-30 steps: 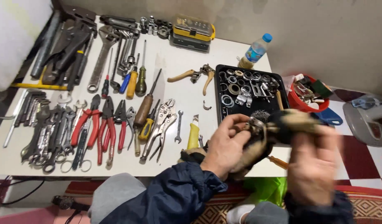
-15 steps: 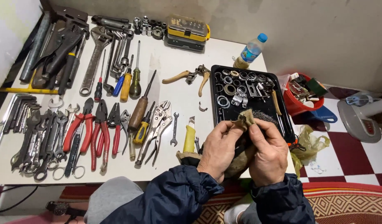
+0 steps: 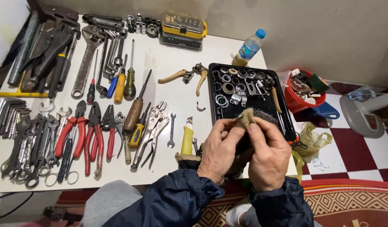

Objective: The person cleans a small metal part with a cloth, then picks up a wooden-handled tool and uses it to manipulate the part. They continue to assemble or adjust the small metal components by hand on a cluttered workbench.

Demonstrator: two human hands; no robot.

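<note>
My left hand (image 3: 218,151) and my right hand (image 3: 267,157) are pressed together over the table's front edge, both pinching a small brownish piece of cloth (image 3: 245,117) whose tip sticks up between the fingers. What is inside the cloth is hidden. Just behind the hands lies a black tray (image 3: 215,90) holding several metal rings, washers and small parts. A yellow-handled utility knife (image 3: 187,140) lies left of my left hand.
The white table (image 3: 168,75) carries several pliers (image 3: 89,135), wrenches (image 3: 23,145), screwdrivers (image 3: 122,82), a yellow bit case (image 3: 182,28) and two brake levers (image 3: 186,76). A water bottle (image 3: 247,48) stands behind the tray. A red bucket (image 3: 301,94) sits on the checkered floor at right.
My right hand came in from the lower right and closed onto the cloth with my left hand. The cloth went from stretched out to bunched between both hands.
</note>
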